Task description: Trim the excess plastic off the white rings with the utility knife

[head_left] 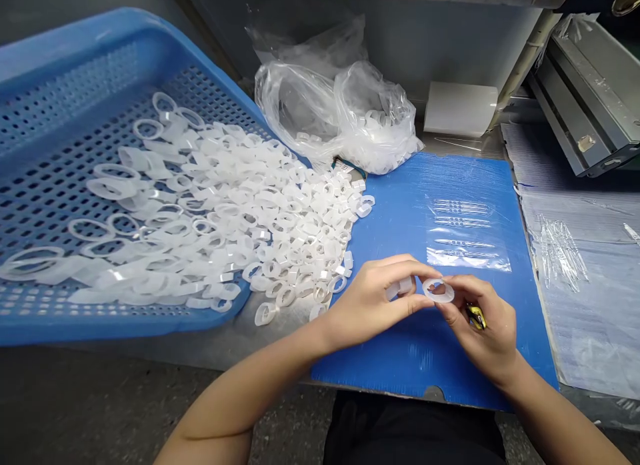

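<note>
We show the left hand [373,305] and right hand [483,325] pinching a translucent silicone ring [440,298] above the blue corrugated board [400,358], a large heap of rings [250,212] remaining left of it, a clear plastic bag [375,128] of others behind it.

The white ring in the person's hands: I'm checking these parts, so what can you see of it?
The ring is a wide, translucent white band, silicone-like in look, around a round hole. It is held nearly flat above a blue corrugated plastic board, pinched by the right hand's fingers, with the left hand's fingertips at its edge.
</note>
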`<state>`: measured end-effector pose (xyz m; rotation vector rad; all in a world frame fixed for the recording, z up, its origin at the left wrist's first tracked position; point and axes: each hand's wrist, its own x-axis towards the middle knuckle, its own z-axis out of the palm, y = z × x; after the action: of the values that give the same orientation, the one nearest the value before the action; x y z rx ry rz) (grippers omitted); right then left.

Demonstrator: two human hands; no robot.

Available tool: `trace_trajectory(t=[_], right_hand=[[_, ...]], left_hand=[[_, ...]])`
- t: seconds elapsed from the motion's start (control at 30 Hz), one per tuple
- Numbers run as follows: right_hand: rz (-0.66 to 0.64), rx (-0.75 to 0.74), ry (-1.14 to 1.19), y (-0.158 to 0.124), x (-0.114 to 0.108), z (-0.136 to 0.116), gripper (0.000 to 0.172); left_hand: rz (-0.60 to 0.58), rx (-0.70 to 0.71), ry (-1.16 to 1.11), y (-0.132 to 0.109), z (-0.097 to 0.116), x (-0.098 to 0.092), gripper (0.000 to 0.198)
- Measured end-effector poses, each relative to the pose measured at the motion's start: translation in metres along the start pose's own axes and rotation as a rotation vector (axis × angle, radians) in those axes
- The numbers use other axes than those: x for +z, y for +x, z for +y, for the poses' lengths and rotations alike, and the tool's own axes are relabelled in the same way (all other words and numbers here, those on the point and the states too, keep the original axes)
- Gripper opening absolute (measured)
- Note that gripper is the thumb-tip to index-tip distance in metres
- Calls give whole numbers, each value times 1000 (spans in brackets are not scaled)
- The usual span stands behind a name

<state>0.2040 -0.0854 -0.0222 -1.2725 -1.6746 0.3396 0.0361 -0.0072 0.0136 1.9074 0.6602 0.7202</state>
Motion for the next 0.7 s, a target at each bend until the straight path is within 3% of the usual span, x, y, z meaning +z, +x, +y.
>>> trace_trajectory(t=[0.3,0.53,0.7], right_hand=[[-16,-11,-3,0,-1,-5,15],[-61,166,197,-1,-2,-6,22],[-117,276,232,2,-2,-8,11]], left_hand=[[10,87,68,-4,-2,-1,17],[77,230,104,-10,-6,0,16],[92,212,128,-11,-7,0,16]])
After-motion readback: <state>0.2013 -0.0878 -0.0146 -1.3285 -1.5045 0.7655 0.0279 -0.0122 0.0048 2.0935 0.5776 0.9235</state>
